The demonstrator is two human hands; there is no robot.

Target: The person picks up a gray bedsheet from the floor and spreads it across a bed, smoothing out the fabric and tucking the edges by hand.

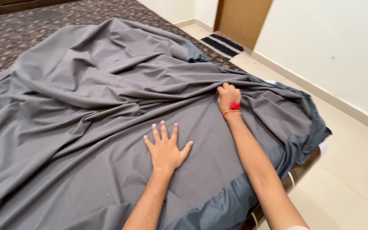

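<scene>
A large grey bedsheet (90, 106) lies rumpled over a bed, with deep folds running across it. My left hand (165, 148) rests flat on the sheet, palm down, fingers spread, holding nothing. My right hand (228, 96) reaches farther out and is closed on a bunched fold of the sheet near the bed's right side. A red and orange thread band (232, 110) circles my right wrist. The sheet's elastic-looking hem (307, 136) hangs over the bed's near right corner.
A dark patterned mattress (18, 30) shows beyond the sheet at the back left. Cream floor tiles (346, 179) run along the right. A white wall (333, 47), a wooden door (243, 19) and a striped dark mat (222, 44) stand at the back right.
</scene>
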